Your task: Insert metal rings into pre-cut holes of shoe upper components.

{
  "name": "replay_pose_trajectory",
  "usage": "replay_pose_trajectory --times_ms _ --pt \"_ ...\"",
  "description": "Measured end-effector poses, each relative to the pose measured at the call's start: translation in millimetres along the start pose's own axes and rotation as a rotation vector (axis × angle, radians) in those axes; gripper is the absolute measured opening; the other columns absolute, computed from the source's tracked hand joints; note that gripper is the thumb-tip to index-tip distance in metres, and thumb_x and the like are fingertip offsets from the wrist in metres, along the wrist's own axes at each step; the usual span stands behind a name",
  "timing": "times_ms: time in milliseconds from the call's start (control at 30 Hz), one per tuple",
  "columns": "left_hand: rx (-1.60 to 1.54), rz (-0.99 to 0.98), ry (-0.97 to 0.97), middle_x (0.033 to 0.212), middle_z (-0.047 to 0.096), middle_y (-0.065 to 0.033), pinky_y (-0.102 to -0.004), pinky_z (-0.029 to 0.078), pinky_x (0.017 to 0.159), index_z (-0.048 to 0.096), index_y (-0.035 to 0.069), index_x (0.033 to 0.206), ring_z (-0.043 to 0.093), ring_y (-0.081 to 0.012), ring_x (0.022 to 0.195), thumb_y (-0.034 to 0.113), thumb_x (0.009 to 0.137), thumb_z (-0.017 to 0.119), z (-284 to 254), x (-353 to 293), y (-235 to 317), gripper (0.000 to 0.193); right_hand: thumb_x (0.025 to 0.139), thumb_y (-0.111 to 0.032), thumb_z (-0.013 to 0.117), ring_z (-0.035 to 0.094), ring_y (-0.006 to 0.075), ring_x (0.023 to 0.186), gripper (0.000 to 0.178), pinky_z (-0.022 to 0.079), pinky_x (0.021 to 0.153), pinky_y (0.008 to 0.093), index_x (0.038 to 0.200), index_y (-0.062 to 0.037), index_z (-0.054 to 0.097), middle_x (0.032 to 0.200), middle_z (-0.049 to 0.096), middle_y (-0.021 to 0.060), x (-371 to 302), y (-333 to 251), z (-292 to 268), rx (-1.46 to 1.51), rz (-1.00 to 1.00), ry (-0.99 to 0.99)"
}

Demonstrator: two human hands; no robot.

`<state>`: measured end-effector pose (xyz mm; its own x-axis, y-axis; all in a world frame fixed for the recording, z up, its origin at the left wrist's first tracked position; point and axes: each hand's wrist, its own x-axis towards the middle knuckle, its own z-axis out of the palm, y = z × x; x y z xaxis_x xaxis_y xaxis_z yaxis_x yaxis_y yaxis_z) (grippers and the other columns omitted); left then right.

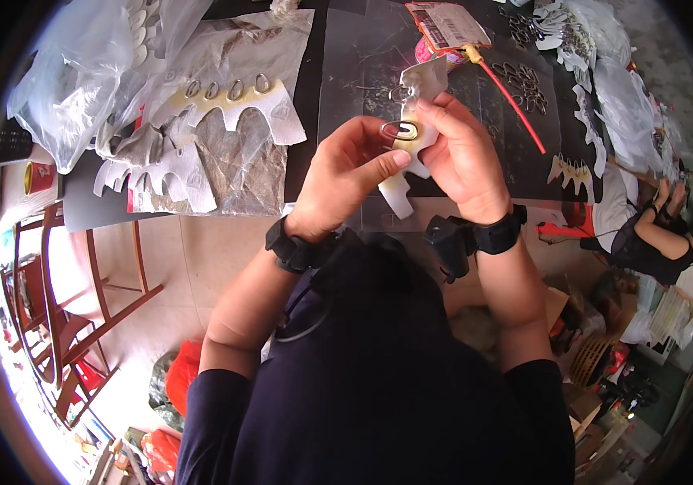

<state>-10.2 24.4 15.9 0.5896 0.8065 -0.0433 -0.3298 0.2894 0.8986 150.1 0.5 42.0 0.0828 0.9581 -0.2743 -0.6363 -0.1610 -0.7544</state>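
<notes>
While the left hand [346, 170] pinches a pale strip [421, 139] beside a metal ring [400, 130], the right hand [467, 166] grasps the strip's right side. Cannot tell whether the left fingers also clasp the ring. Strip is held up between both hands, over the worktop [362, 77] toward its near edge. Step, as judged: positioning the ring. Next move likely calls for a steady right-hand brace and light left-hand pressure. Long axis: slightly oblique, upper end toward the far edge and rightward, lower end toward the near edge.
</notes>
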Motion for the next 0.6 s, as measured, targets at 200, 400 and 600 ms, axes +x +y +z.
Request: replay_pose_trajectory --times_ms 200,400,600 --pt "0.017 -0.081 0.003 0.085 0.062 0.0004 -0.02 0.044 0.067 0.057 0.001 0.095 0.055 -0.0046 0.075 0.007 0.086 0.061 -11 -1 16 0.011 0.091 -0.013 0.051 0.053 0.0174 0.102 0.025 0.041 0.09 0.0341 0.114 -0.002 0.048 0.109 0.055 0.0099 -30 3 -8 -0.134 -0.031 0.056" --pt "0.249 -0.186 -0.272 0.091 0.058 0.0003 -0.0203 0.04 0.075 0.057 0.001 0.098 0.051 -0.0051 0.085 0.006 0.087 0.056 -26 5 42 0.012 0.072 -0.017 0.076 0.039 0.0259 0.12 0.07 0.035 0.096 0.0387 0.13 -0.0045 0.039 0.129 0.04 0.0159 -64 7 -24 -1.127 -0.488 0.44" --pt "0.525 -0.317 -0.655 0.095 0.058 -0.0019 -0.0242 0.04 0.082 0.055 0.0 0.103 0.052 -0.0083 0.09 0.003 0.088 0.053 -21 16 67 0.015 0.064 -0.011 0.078 0.05 0.0246 0.108 0.064 0.038 0.091 0.0338 0.122 -0.0071 0.05 0.111 0.053 0.0103 -45 -9 -11 -1.239 -0.557 -0.285"
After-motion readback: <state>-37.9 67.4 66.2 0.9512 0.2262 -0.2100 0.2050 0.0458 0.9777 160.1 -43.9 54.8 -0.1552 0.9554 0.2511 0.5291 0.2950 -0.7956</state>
